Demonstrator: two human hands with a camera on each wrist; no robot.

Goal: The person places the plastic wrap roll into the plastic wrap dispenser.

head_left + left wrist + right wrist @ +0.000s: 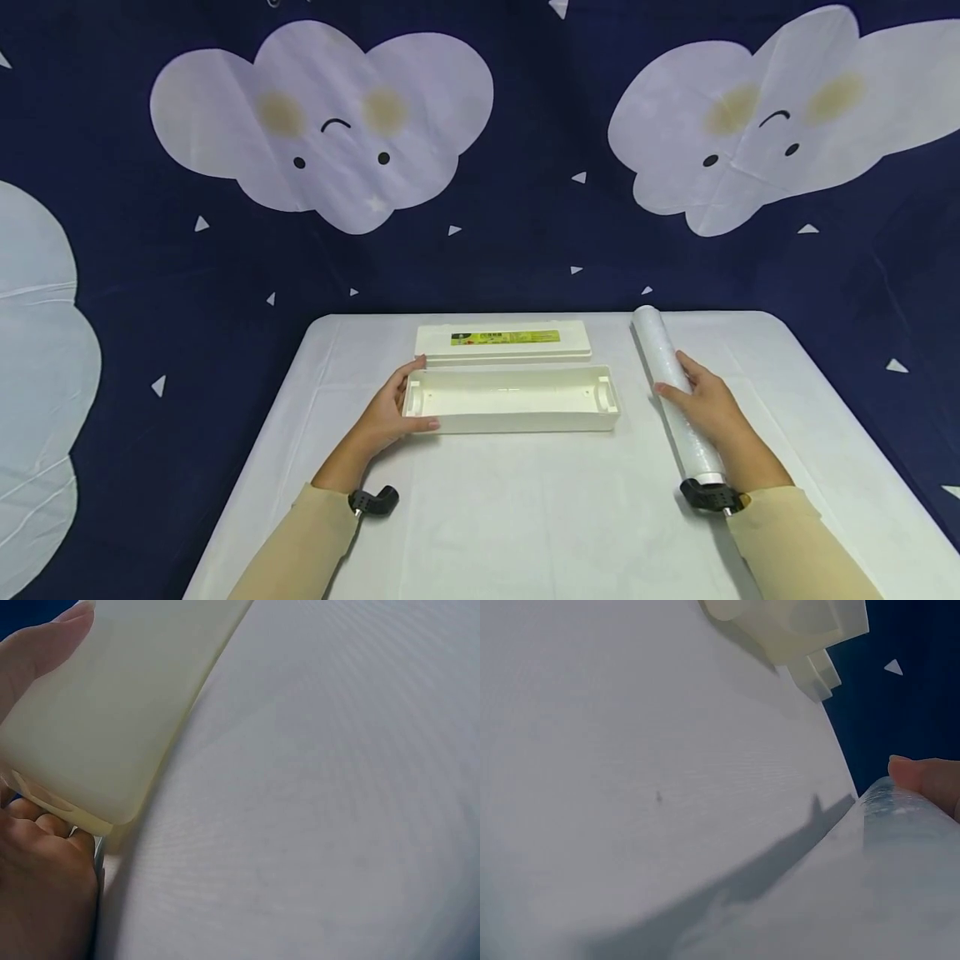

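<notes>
In the head view my left hand grips the left end of an open cream plastic box, thumb on its front wall and fingers round the far side. The box is long and hollow, with a holder at each inner end. In the left wrist view the box wall fills the upper left, the thumb against it. Off to the right, my right hand holds a long roll of plastic wrap around its middle. That roll also shows at the lower right of the right wrist view.
Just behind the box lies its long cream lid with a green and yellow label. Everything is on a white-covered table. A dark blue cloth with clouds hangs behind the table's far edge.
</notes>
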